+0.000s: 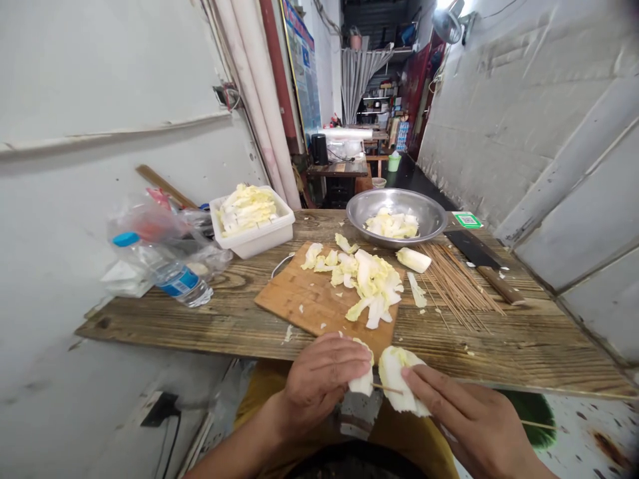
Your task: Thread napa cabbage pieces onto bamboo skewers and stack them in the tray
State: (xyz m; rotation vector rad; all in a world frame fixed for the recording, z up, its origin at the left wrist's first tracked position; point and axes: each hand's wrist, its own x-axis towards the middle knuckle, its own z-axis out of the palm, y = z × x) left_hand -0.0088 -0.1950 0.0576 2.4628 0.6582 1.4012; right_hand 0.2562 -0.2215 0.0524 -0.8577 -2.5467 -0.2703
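My left hand [324, 372] is closed around a small piece of napa cabbage leaf [363, 379] just off the board's near edge. Beside it, my right hand [464, 412] pinches a larger cabbage piece [397, 376] and a thin wooden skewer [387, 388]. The skewer's tip reaches the left piece, and its other end sticks out behind my right hand. Cut cabbage leaves [372, 279] lie heaped on the wooden cutting board [294, 293]. Many loose skewers [464, 286] are spread to the right, with a cabbage chunk [413, 260] at their far end.
A steel bowl [434, 223] of cabbage stands behind the board. At the left are a white tub [264, 243] of cabbage pieces, a water bottle [180, 279] and plastic bags [154, 223]. A cleaver [474, 256] lies at the right near a QR card [468, 220].
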